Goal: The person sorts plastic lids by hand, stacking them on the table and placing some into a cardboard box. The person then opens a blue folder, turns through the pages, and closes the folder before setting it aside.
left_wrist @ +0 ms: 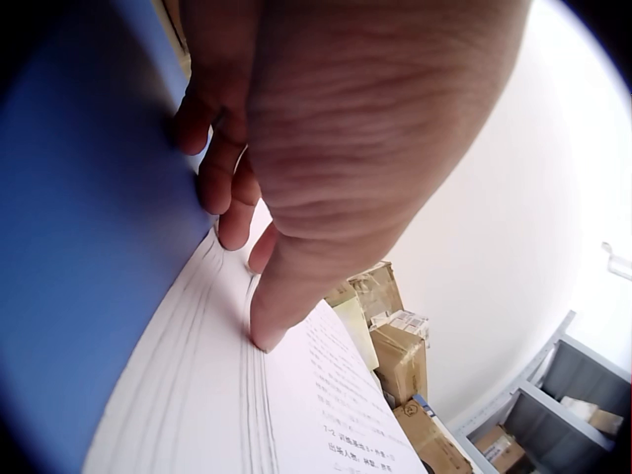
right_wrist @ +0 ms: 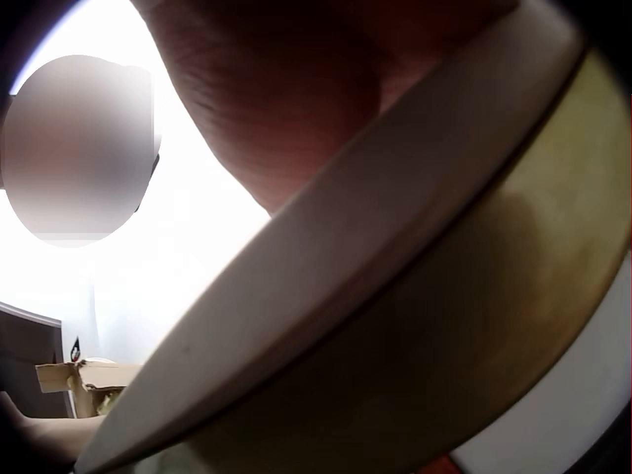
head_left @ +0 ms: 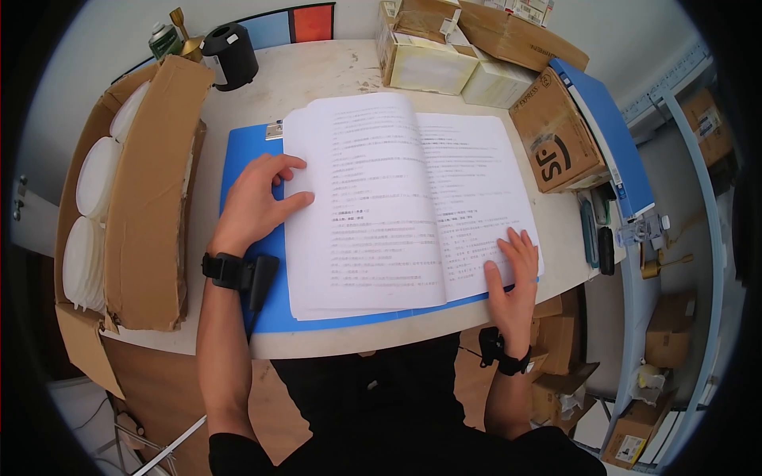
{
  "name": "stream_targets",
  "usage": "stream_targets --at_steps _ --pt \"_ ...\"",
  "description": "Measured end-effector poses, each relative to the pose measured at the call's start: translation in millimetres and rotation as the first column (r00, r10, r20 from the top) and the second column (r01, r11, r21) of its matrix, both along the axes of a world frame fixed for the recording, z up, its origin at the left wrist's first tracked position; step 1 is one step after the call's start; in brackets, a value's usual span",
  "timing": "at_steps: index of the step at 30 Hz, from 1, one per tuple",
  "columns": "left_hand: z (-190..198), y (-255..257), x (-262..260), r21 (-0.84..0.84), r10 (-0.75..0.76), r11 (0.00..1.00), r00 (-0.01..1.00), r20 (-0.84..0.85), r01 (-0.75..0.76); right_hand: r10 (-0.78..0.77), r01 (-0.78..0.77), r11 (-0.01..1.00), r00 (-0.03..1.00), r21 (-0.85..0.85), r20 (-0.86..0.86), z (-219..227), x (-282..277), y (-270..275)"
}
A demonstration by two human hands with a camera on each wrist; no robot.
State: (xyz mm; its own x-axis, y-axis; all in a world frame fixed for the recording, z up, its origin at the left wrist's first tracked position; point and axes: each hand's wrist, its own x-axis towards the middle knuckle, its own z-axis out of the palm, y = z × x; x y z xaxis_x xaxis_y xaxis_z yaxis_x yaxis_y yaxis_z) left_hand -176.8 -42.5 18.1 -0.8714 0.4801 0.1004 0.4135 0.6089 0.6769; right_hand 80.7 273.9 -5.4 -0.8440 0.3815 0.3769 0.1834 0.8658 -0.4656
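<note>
A thick stack of printed pages (head_left: 373,198) lies spread on a blue folder (head_left: 238,170), with a metal clip at the folder's top. My left hand (head_left: 262,198) is at the stack's left edge; in the left wrist view its thumb touches the page edges (left_wrist: 188,365) and the other fingers of the hand (left_wrist: 326,148) reach along the side, loosely bent. My right hand (head_left: 516,278) rests on the lower right page, fingers relaxed. In the right wrist view, part of the right hand (right_wrist: 286,109) shows above the table edge (right_wrist: 296,286); its fingertips are hidden.
An open carton (head_left: 151,198) with white round lids stands at the left. Behind it are a black canister (head_left: 230,55) and a green can (head_left: 164,40). Boxes (head_left: 432,59) stand at the back, and a brown box (head_left: 558,131) with a blue binder (head_left: 607,135) at the right.
</note>
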Motion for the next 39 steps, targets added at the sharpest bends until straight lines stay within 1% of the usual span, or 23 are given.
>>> stream_targets --at_steps 1,2,4,5,7,10,17,26,35,39 --pt "-1 -1 -1 0.001 0.003 1.0 1.0 0.001 -0.003 -0.06 0.06 0.998 0.998 0.031 0.003 -4 4 12" --pt "-1 -1 -1 -0.005 -0.002 1.0 1.0 -0.005 0.002 -0.059 0.059 0.998 0.998 0.032 0.005 -11 7 22" --pt "-3 0 -1 -0.008 -0.01 1.0 1.0 -0.012 0.01 -0.275 0.262 0.957 0.957 -0.126 -0.096 -21 8 35" --pt "-3 0 -1 0.001 -0.012 1.0 1.0 -0.021 0.012 -0.277 0.265 0.956 0.956 -0.123 -0.097 -23 7 36" --pt "-4 0 0 0.01 -0.022 1.0 0.999 -0.028 0.022 -0.378 0.361 0.921 0.92 -0.148 -0.107 -26 3 34" --pt "-2 2 0 0.011 -0.007 1.0 1.0 -0.012 0.007 -0.418 0.403 0.904 0.902 -0.141 -0.109 -28 2 34" --pt "0 3 0 0.0 -0.013 1.0 1.0 -0.002 0.013 -0.385 0.373 0.921 0.917 -0.115 -0.108 -28 4 36" --pt "-1 2 -1 0.007 -0.019 1.0 1.0 -0.009 0.019 -0.406 0.383 0.907 0.906 -0.174 -0.122 -26 4 32" --pt "0 5 1 -0.011 -0.016 1.0 1.0 -0.007 0.016 -0.419 0.389 0.904 0.889 -0.177 -0.186 -32 5 39" --pt "1 4 1 -0.018 -0.007 1.0 1.0 0.006 0.007 -0.428 0.386 0.898 0.878 -0.211 -0.216 -33 4 38"
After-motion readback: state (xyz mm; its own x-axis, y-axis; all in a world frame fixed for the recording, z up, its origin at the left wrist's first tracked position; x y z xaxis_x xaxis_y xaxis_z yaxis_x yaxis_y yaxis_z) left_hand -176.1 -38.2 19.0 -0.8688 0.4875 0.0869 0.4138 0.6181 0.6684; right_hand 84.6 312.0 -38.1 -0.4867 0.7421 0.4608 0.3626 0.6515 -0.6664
